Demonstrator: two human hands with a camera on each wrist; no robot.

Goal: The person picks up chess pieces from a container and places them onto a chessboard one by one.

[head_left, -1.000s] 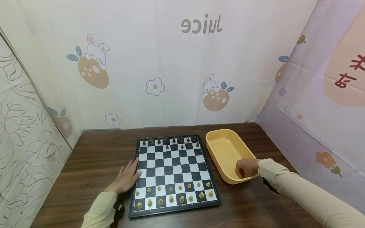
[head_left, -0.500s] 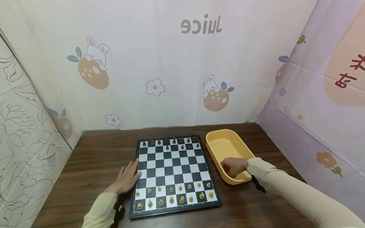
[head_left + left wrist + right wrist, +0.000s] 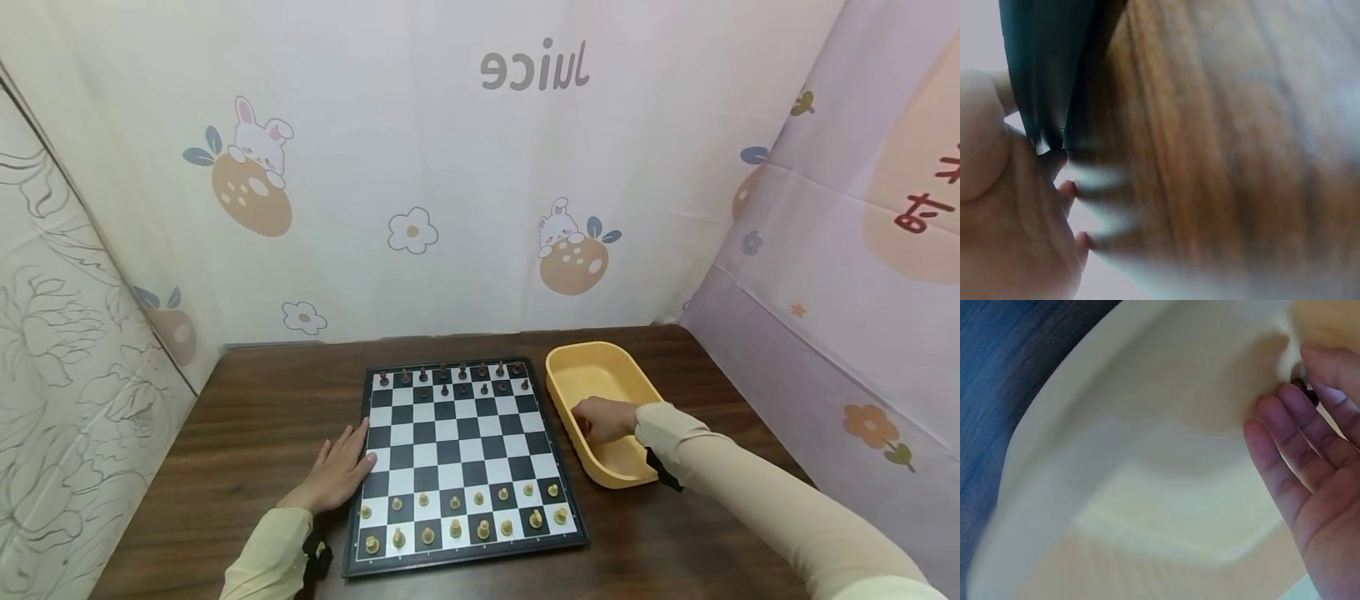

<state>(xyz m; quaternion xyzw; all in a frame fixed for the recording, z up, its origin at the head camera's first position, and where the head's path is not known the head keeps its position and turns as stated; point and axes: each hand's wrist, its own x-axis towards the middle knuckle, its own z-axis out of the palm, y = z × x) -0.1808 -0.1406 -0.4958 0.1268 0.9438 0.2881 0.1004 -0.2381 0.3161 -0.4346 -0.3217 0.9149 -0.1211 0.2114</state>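
A black-and-white chessboard (image 3: 450, 433) lies on the brown table. Dark pieces (image 3: 450, 379) fill its far rows and pale pieces (image 3: 465, 517) its near rows. My left hand (image 3: 337, 473) lies flat on the table, its straight fingers touching the board's left edge (image 3: 1054, 62). My right hand (image 3: 600, 419) is inside the yellow tub (image 3: 600, 354), close to the wall nearest the board. In the right wrist view its fingertips (image 3: 1285, 419) pinch a small dark piece (image 3: 1305, 389) above the tub floor (image 3: 1147, 456). Most of that piece is hidden.
The tub stands just right of the board. Printed curtains close off the table at the back, left and right. Bare wood table (image 3: 255, 417) shows left of the board and along the front edge (image 3: 675, 550).
My right hand has slid from the tub's near corner to the left and farther back, toward the board-side wall. The left hand and the board have not moved.
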